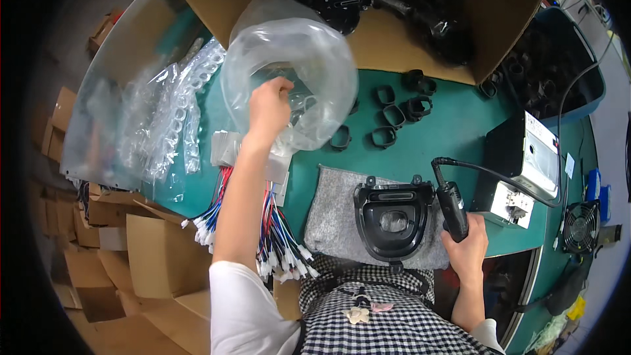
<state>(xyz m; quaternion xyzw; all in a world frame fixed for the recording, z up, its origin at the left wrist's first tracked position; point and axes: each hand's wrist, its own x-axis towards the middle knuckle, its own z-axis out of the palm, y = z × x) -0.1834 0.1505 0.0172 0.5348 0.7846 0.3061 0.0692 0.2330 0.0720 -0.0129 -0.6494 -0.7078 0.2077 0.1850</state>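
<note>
My left hand (269, 108) reaches into the mouth of a clear plastic bag (332, 59), its fingers curled. Whatever is between those fingertips, if anything, is hidden; small clear pieces show inside the bag. A black corded hand tool (452, 213) is gripped in my right hand (468, 246), beside a black, rounded plastic housing (393, 222). That housing lies on a grey cloth pad (332, 213) in front of me. Under my left forearm sit bundled wires with white connectors (279, 260) and flat grey pieces (227, 148).
Several small black ring-shaped parts (393, 116) lie on the green table (453, 131). Behind them, a cardboard box (420, 52) holds black parts. A black-and-white powered unit (536, 154) and a blue bin (595, 85) stand right. Clear plastic strips (177, 118) lie left; cardboard boxes (161, 250) crowd the lower left.
</note>
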